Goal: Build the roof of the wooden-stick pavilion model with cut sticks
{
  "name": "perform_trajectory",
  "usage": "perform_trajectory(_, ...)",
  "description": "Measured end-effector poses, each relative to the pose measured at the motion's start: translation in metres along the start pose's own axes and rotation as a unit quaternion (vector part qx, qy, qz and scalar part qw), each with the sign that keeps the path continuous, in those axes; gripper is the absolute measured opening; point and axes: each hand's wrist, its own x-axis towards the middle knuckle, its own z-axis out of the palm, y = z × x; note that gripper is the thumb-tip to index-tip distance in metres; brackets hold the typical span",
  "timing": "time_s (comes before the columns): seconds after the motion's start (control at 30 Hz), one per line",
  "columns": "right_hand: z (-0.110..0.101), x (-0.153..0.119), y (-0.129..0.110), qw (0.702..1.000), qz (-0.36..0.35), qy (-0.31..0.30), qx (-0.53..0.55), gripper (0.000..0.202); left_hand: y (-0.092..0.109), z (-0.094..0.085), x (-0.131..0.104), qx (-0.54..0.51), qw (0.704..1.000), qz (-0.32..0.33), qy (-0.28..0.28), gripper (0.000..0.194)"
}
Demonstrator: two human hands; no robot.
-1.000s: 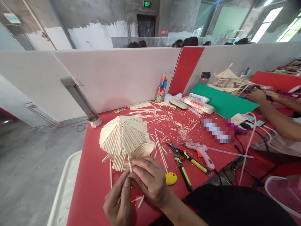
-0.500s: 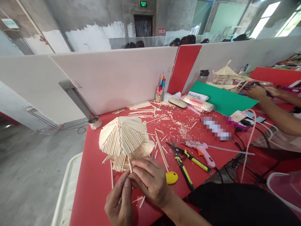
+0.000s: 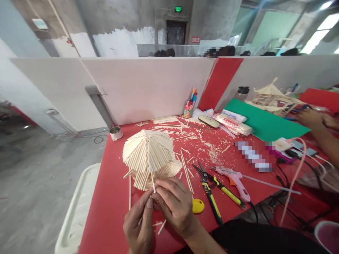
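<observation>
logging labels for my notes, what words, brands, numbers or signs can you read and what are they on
No text is readable.
Green lit sign: too blurred.
Red wall sign: characters too small.
White wall panel: too small.
Clear packet: any print too blurred.
Glue gun: label too small.

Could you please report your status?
Both hands pinching stick at model. Cutters and glue gun aside, right. Nothing visibly blocking hands.

This looks like a craft workshop. The red table (image 3: pixel 100 208) has cutters (image 3: pixel 208 190), a pink glue gun (image 3: pixel 233 178) and lots of little wood bits (image 3: pixel 212 150) on it.
</observation>
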Motion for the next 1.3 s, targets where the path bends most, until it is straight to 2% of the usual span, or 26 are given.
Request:
perform_trajectory(0.13, 0.0, -0.003, 0.0, 1.0, -0.011, 0.003, -0.016, 0.019, 0.007, 0.0, 0.001, -0.003, 0.999, 0.036, -0.026, 0.024)
perform_trajectory(0.37, -0.001, -0.012, 0.003, 0.998, -0.041, -0.016, -0.042, 0.02, 0.016, 0.004, 0.002, -0.031, 0.997, 0.068, -0.028, 0.028)
perform_trajectory(0.97, 0.0, -0.013, 0.003, 0.996, -0.059, -0.001, -0.061, 0.015, 0.016, 0.005, 0.001, -0.062, 0.995, 0.074, -0.031, 0.033)
perform_trajectory(1.3, 0.002, -0.015, 0.005, 0.996, -0.053, 0.004, -0.069, 0.017, 0.017, 0.006, 0.006, -0.067, 0.993, 0.1, -0.009, 0.038)
